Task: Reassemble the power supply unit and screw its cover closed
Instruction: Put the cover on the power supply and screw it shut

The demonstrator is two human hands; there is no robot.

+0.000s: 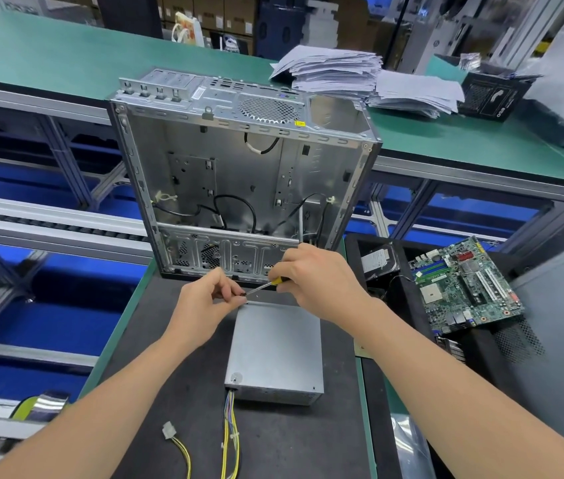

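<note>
The power supply unit lies flat on the counter, near the open computer case. At its far left corner, the right hand grips a screwdriver; the left hand pinches its tip, perhaps holding a screw.

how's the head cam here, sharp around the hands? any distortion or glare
Head view: fairly sharp at centre, where left hand and right hand hold the screwdriver at the power supply unit; wide-angle lens bows the green bench edge and splays the computer case; lighting even, shadows soft; far shelves blurred; slight glare on the plastic bag, lower right.
</note>
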